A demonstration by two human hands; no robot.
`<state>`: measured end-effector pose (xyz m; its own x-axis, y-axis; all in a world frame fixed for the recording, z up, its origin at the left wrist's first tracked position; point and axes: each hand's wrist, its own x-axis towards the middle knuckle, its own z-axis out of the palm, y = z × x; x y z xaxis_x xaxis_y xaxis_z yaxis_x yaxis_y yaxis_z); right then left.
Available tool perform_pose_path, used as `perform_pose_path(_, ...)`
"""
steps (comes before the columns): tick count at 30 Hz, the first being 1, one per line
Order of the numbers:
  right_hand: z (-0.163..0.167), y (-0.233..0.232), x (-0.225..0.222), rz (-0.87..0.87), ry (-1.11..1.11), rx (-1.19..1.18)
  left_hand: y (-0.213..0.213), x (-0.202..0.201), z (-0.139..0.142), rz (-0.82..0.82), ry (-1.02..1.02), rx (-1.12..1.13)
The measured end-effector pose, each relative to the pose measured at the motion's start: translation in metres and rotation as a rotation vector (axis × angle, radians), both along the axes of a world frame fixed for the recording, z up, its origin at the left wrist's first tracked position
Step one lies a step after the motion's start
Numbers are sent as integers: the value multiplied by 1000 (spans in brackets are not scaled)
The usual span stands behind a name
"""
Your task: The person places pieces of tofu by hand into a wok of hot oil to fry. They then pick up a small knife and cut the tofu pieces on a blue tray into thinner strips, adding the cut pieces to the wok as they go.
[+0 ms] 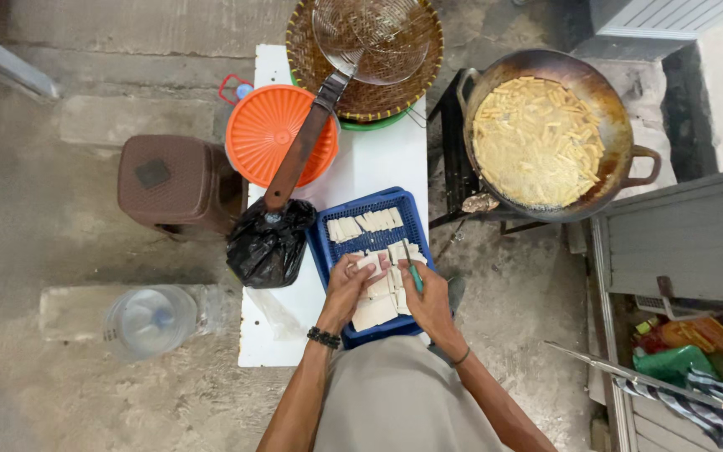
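Observation:
A blue plastic basket (326, 243) sits on a white table (378, 163) and holds several pale rectangular strips (367, 223) of food. My left hand (346, 285) presses down on a pale slab (376, 310) in the basket. My right hand (430, 300) grips a small knife with a green handle (413, 275), its blade pointing away from me into the slab. A black bead bracelet circles my left wrist.
A wok (546, 134) of frying strips stands at the right. A wire skimmer (353, 50) rests on a woven tray (366, 92) and an orange lidded container (269, 134). A black plastic bag (268, 243), brown stool (173, 180) and water jug (151, 320) lie left.

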<state>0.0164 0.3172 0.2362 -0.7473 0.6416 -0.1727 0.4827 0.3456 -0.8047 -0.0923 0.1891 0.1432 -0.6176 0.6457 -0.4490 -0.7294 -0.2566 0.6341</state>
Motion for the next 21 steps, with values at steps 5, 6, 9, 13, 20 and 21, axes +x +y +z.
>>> perform_pose_path(5, 9, -19, -5, 203, 185, 8, 2, -15, 16, 88, -24, 96)
perform_pose_path(6, 8, -21, -7, 214, 139, 9, 2, -16, 19, 101, -42, 87)
perform_pose_path(9, 6, -23, -10, 235, 25, 25, 5, -16, 25, 116, -52, 158)
perform_pose_path(13, 5, -24, -12, 242, 8, 82, 7, -16, 30, 142, -77, 166)
perform_pose_path(20, 3, -23, -11, 228, 14, 67, 10, -10, 16, 191, 71, -116)
perform_pose_path(21, 3, -22, -11, 226, 9, 69, 10, -9, 11, 209, 109, -158)
